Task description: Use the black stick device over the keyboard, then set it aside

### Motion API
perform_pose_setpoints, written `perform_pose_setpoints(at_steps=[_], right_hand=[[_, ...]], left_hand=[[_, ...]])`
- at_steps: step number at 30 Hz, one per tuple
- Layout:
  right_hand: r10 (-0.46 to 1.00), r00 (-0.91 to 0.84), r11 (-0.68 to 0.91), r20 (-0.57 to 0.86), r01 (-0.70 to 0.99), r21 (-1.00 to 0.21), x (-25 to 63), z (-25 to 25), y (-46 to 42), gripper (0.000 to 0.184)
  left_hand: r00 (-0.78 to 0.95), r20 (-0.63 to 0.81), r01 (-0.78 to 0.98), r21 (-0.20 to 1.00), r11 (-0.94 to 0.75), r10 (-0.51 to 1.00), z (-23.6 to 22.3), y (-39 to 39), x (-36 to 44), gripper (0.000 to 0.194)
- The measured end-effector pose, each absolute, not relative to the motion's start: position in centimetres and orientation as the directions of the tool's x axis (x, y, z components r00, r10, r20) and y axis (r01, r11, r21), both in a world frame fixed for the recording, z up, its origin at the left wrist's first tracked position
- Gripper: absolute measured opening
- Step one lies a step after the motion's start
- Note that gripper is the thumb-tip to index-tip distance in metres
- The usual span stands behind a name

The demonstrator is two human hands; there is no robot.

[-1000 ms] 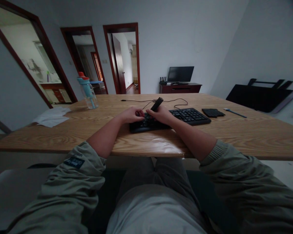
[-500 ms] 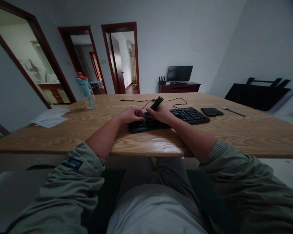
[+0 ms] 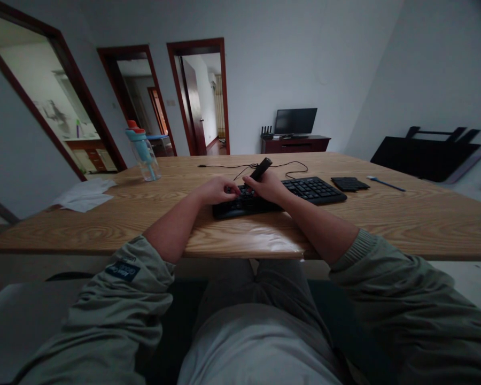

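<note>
A black keyboard [image 3: 304, 190] lies on the wooden table [image 3: 344, 224] in front of me, its cable running off behind it. My left hand [image 3: 218, 190] rests curled on the keyboard's left part, fingertips pressed together on the keys; what they hold, if anything, is hidden. My right hand [image 3: 269, 187] grips a dark stick-shaped tool [image 3: 261, 168] that points up and away, its lower end at the keys beside my left fingers.
A blue water bottle [image 3: 142, 152] and white paper sheets [image 3: 84, 193] sit at the left. A small black pad of keys [image 3: 349, 184] and a blue pen-like item [image 3: 385, 184] lie to the right. Doorways and a TV stand are behind.
The hands stay on the keyboard; the right hand with the tool has shifted slightly, tilting the tool a bit. The view has moved a little.
</note>
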State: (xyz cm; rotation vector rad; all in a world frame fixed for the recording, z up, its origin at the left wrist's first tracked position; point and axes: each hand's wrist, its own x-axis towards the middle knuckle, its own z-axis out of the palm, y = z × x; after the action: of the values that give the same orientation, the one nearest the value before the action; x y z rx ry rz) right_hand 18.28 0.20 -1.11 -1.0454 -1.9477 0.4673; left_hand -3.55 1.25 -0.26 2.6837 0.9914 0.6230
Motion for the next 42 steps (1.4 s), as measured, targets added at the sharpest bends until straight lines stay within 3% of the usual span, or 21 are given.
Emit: perform_pose_setpoints(at_steps=[7, 18, 25, 33, 42], right_hand=[[0.844, -0.290, 0.536, 0.451, 0.444, -0.718, 18.25, -1.18, 0.09, 0.029], [0.912, -0.232, 0.408, 0.339, 0.412, -0.815, 18.37, -1.56, 0.52, 0.029], [0.902, -0.254, 0.427, 0.349, 0.404, -0.809, 18.49, -1.70, 0.59, 0.030], [0.823, -0.325, 0.567, 0.465, 0.453, -0.688, 18.28, -1.15, -0.14, 0.032], [0.901, -0.254, 0.430, 0.351, 0.431, -0.793, 18.27, -1.24, -0.10, 0.027]], left_hand=[[0.679, 0.278, 0.590, 0.346, -0.730, 0.680, -0.01, 0.82, -3.42, 0.025], [0.685, 0.284, 0.585, 0.336, -0.738, 0.671, -0.24, 1.10, -3.46, 0.023], [0.680, 0.288, 0.602, 0.305, -0.737, 0.675, -0.02, 0.61, -3.29, 0.023], [0.704, 0.315, 0.591, 0.239, -0.771, 0.637, -0.20, 0.96, -3.44, 0.022], [0.700, 0.295, 0.612, 0.223, -0.759, 0.651, 0.13, 0.41, -3.07, 0.023]])
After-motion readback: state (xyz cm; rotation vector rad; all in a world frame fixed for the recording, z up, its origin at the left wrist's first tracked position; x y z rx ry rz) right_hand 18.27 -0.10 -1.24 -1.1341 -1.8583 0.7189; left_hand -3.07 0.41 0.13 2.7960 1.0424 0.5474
